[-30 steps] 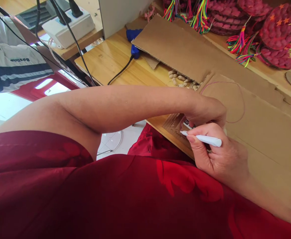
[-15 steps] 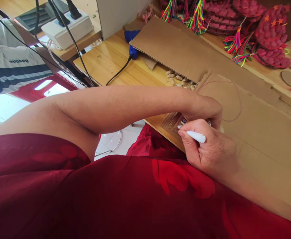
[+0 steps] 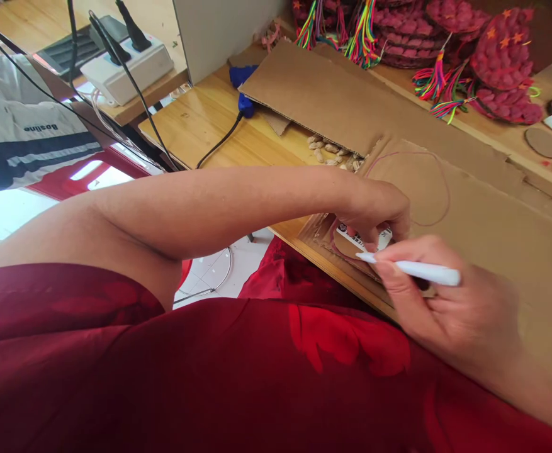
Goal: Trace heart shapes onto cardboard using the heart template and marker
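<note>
Between the fingers of my right hand (image 3: 445,296) is a white marker pen (image 3: 429,272), its tip pointing left at the edge of a small rounded cardboard piece (image 3: 349,244). A printed white label (image 3: 351,238) is on that piece. My left hand (image 3: 384,207) reaches across from the left with bent fingertips holding the piece down, hiding part of it. Under both hands lies a large cardboard sheet (image 3: 483,220). A pinkish-purple curved outline (image 3: 448,189) is drawn on the sheet beyond my left hand, and a similar line runs along the small piece's left edge.
Peanuts in shells (image 3: 330,150) lie beside another cardboard strip (image 3: 299,88). Pink decorated pieces (image 3: 506,63) with colourful tassels (image 3: 431,78) stand at the back right. A white power strip (image 3: 129,69) with black cables is at upper left, near a person's sleeve (image 3: 44,145).
My right hand and the marker have moved right and toward me, uncovering the cardboard piece and its label. My left hand stays on the piece. The view has shifted slightly.
</note>
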The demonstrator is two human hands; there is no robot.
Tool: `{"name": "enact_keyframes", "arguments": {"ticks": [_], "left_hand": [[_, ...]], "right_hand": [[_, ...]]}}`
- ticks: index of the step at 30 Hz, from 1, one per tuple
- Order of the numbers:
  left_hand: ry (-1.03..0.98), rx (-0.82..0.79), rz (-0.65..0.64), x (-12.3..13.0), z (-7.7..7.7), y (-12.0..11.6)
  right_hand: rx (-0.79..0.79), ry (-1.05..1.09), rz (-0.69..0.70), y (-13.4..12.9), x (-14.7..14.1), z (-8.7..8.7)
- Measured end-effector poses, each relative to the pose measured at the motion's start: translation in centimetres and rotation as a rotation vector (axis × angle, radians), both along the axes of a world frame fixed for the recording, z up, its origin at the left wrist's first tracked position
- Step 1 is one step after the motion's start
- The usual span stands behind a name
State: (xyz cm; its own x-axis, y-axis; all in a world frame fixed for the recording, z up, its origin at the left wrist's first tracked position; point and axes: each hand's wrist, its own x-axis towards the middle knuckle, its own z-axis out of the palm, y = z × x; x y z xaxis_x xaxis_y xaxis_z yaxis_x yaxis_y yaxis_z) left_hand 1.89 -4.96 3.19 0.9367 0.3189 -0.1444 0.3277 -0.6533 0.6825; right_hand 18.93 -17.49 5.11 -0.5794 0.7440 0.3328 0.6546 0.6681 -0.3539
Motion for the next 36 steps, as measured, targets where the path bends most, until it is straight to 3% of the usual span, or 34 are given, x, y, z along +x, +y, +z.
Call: {"name": "enact_keyframes", "arguments": {"ticks": [3,6,9,12,18,22,25,30,36], "left_hand": [[0.034,-0.011,0.027,0.1,-0.1,0.1],[0.084,0.001,0.083,0.2,-0.5,0.1],[0.057,0.049,0.12,0.2,-0.7,0.0],[0.025,0.108,0.16,0.1,-0.7,-0.4],[-0.082,0.265,0.299,-1.4,-0.2,-2.6],[-0.24,0.322,0.614,-3.7,-0.4,-5.5],[-0.188,0.34,0.791,-4.7,-1.1,-7.7],[0.075,0.524,0.855,-3.8,-1.9,-10.1],[0.127,0.543,0.886,-2.7,-1.8,-10.6]], "right_hand": [[0.027,0.088,-0.219,-0.5,2.5,0.4],[0.05,0.293,-0.404,-0.7,4.5,-0.4],[-0.003,0.468,-0.511,-0.5,6.1,-2.2],[-0.016,0.46,-0.542,-0.4,7.4,-3.7],[-0.061,0.253,-0.483,-0.4,8.2,-4.5],[-0.025,0.276,-0.407,-0.2,7.7,-5.0],[-0.038,0.311,-0.367,-0.1,7.5,-5.9],[-0.071,0.352,-0.27,0.1,6.9,-7.3],[-0.101,0.37,-0.211,0.0,6.2,-6.9]]}}
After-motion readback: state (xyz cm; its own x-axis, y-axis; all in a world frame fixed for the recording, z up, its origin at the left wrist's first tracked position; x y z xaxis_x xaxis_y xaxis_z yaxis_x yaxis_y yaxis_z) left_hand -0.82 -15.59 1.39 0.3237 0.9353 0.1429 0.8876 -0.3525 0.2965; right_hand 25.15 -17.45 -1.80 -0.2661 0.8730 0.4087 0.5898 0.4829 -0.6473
